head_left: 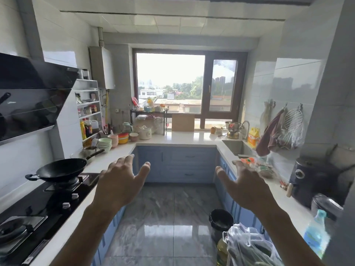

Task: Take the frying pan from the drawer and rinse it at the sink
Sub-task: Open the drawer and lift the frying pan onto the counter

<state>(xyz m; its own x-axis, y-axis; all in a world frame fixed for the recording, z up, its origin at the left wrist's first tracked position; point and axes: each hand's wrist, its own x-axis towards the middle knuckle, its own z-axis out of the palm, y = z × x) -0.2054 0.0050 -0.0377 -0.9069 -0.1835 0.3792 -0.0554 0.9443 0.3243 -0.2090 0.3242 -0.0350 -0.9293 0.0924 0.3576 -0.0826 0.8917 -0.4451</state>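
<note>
**A:** Where are your hands just now?

**B:** Both are raised in front of me over the floor, between the two runs of counter. My left hand [119, 181] is spread, fingers apart, gripping nothing. My right hand [247, 187] is the same: loose and empty.

**A:** And the frying pan?

**B:** I cannot see it. By the task it lies in a drawer, and the drawers [190, 164] I can make out sit shut in the blue cabinets below the far edge of the counter, straight ahead under the window. The black wok [61, 168] on the hob at my left is out in the open, so I judge it is not the one.

**A:** Which hand goes first?

**B:** The drawers lie ahead of both hands and lower, about midway between them, so neither is clearly nearer. The pan's long axis I cannot tell while it is hidden.

**A:** And the sink?

**B:** The sink [235, 147] is set in the far right corner of the counter, nearer my right hand.
</note>
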